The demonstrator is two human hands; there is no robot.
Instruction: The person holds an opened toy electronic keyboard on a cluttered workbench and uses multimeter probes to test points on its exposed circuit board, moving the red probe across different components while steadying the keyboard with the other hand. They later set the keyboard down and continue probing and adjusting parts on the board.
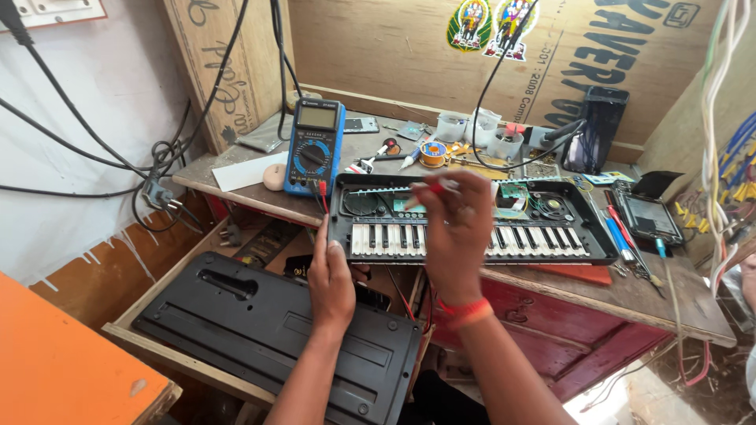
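Observation:
A small black electronic keyboard with its top cover off lies on the wooden workbench, showing circuit boards and a speaker inside. My left hand grips the keyboard's left front corner. My right hand is raised over the middle of the keyboard, pinching a red-and-white multimeter probe with its tip over the open interior. A blue digital multimeter leans upright just left of the keyboard, its red and black leads running down toward my left hand.
A black plastic back cover lies on a lower shelf in front. Solder reel, small white cups, screwdrivers, a phone and loose parts crowd the bench's back and right. Cables and a plug hang on the left wall. An orange surface sits at lower left.

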